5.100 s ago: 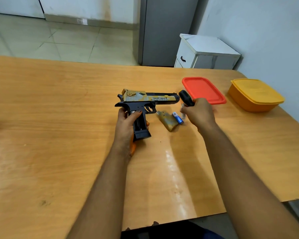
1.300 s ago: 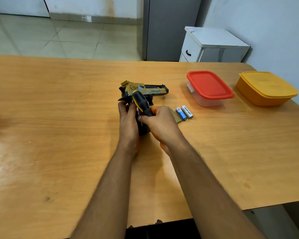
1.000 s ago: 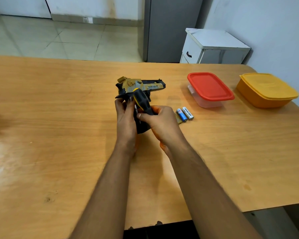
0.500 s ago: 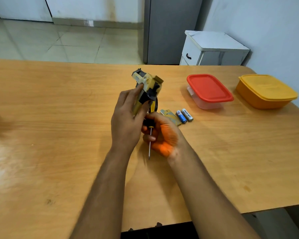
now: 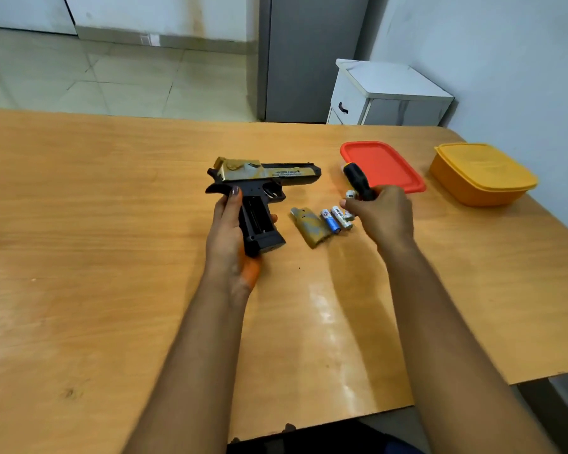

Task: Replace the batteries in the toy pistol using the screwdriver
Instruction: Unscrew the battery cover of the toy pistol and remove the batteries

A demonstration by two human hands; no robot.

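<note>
The black and gold toy pistol (image 5: 269, 178) lies on its side on the wooden table (image 5: 112, 224), barrel pointing right. Its grip shows an open battery slot. My left hand (image 5: 230, 237) grips it around the handle. The gold battery cover (image 5: 310, 228) lies loose just right of the grip. Beside it lie two batteries (image 5: 335, 219), side by side. My right hand (image 5: 381, 214) hovers over them, closed around the black screwdriver handle (image 5: 358, 180), and pinches a third small battery (image 5: 350, 194) at its fingertips. The screwdriver's shaft is hidden by the hand.
A clear box with a red lid (image 5: 382, 165) stands just behind my right hand. An orange lidded box (image 5: 482, 173) sits near the table's right edge. A white cabinet (image 5: 387, 93) and a grey door are beyond the table.
The pistol, held up on end half a second ago, now lies flat with the open grip facing up. My right hand has moved right to the batteries, taking the screwdriver along.
</note>
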